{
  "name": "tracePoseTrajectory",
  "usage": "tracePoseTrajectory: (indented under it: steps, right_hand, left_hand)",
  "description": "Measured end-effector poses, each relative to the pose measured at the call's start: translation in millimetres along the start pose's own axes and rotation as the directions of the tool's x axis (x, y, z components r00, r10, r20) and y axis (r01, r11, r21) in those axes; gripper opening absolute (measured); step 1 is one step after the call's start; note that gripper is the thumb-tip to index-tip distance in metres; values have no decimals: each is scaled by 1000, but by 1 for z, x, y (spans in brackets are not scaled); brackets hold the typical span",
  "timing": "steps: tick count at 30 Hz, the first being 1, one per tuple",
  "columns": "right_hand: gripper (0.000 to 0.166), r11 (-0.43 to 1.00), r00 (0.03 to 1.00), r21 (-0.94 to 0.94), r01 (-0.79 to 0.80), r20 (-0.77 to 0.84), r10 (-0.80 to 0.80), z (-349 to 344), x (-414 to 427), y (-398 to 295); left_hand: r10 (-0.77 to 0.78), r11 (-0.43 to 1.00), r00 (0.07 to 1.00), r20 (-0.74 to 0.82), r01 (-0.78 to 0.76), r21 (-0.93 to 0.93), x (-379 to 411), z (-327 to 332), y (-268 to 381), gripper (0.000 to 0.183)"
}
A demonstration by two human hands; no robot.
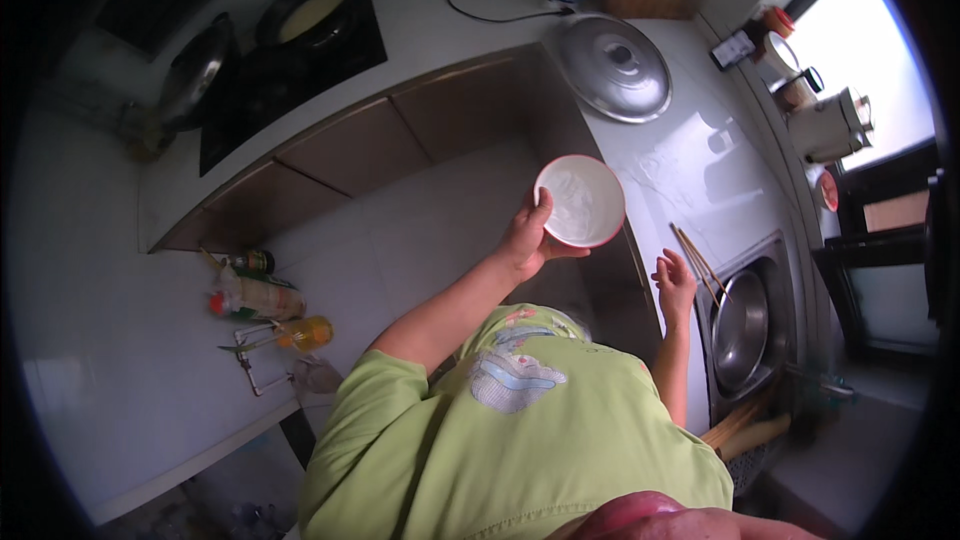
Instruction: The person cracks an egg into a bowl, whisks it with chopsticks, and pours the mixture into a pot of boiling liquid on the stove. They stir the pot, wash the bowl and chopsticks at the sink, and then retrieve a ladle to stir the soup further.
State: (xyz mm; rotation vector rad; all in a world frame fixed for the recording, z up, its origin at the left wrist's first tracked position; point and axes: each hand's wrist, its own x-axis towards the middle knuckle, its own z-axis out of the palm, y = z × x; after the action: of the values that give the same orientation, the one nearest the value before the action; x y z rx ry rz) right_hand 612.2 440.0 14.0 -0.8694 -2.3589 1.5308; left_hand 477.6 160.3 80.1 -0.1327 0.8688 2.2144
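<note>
My left hand (529,237) grips a white bowl with a red rim (576,202), thumb over its edge and fingers beneath. Something clear with pale streaks, which looks like water, lies in the bowl. The bowl is held above the floor, close to the counter's edge. At the right, my right hand (676,281) is over the counter (645,187) with its fingers loosely apart and nothing in them. Just beyond its fingers, a pair of wooden chopsticks (699,261) rests with one end over the rim of a metal basin (742,330) in the sink (784,270).
A metal lid (615,67) lies on the counter's corner. On the black cooktop (262,90) stand a wok with pale contents (311,15) and a lidded pan (199,75). Jars and a jug (829,124) line the windowsill. Bottles (259,296) stand at left.
</note>
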Motion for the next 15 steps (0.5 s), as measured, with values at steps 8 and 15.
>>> tracePoseTrajectory:
  steps: [8,15]
  right_hand:
    - [29,971,997,-237,16,75,2,20,75,-2]
    - [30,965,989,-246,-89,95,115,21,133,-12]
  left_hand:
    - [281,954,948,-151,-294,-66,56,-77,79,60]
    - [440,873,845,-304,-482,-77,104,-109,137,57]
